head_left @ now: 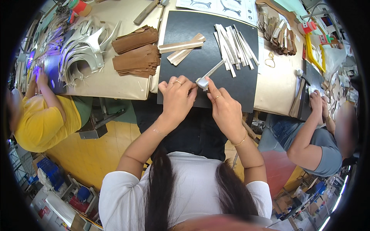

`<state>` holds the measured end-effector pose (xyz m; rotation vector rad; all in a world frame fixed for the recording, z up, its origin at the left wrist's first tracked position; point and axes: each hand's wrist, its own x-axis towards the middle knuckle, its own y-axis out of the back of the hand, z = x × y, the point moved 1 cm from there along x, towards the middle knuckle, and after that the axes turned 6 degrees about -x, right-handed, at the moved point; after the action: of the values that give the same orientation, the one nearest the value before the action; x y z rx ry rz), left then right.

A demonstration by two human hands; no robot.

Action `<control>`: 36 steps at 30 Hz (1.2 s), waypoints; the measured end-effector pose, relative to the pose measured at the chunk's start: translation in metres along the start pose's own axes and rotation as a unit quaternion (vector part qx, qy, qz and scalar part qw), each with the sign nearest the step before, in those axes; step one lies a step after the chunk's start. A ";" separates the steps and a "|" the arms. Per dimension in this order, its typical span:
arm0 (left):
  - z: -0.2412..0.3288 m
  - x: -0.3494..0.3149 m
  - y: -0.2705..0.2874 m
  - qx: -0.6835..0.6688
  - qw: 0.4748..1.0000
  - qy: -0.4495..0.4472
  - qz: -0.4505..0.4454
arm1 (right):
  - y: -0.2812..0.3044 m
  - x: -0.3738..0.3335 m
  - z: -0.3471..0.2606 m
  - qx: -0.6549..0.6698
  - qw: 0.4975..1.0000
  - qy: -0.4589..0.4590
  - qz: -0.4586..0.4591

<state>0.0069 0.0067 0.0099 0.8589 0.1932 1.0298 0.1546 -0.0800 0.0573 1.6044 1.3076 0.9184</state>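
Observation:
Over the near part of a black mat (181, 30), both my hands meet at a narrow silver strip (214, 69). Its near end forms a bulky, shiny lump, perhaps a fold or loop; its tail slants up to the right. My right hand (225, 109) pinches this lump from the right, its index finger along the top. My left hand (177, 98) is closed, with curled fingertips against the lump's left side; the exact grip is partly hidden. Beyond my hands lie crossed brown-and-white strips (181, 47), and right of these spreads a pile of loose silver strips (233, 44).
Brown strip stacks (135, 61) and curved silver pieces (86, 50) lie left of the mat. A hammer (148, 11) rests behind. Right are bundled strips (283, 36) and rubber bands (270, 59). Co-workers sit at left (50, 119) and right (320, 146).

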 end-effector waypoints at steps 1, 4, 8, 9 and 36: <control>-0.001 -0.001 0.001 0.003 1.000 -0.007 0.004 | 0.000 0.000 0.000 -0.029 0.999 -0.007 0.031; -0.002 -0.004 0.004 -0.009 1.000 -0.008 0.009 | 0.002 0.002 0.004 -0.056 0.997 -0.027 0.039; -0.002 -0.006 0.003 0.004 1.000 -0.008 0.005 | 0.005 -0.001 0.000 0.039 0.993 0.000 0.110; -0.002 -0.006 0.003 0.008 1.000 -0.005 0.002 | 0.004 -0.003 -0.004 0.026 0.996 0.005 0.090; 0.016 0.040 -0.008 0.055 0.989 -0.030 -0.135 | 0.034 -0.029 0.019 0.162 0.971 -0.102 0.142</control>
<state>0.0415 0.0286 0.0239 0.9330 0.3089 0.7442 0.1788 -0.1143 0.0815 2.1215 1.1440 0.7046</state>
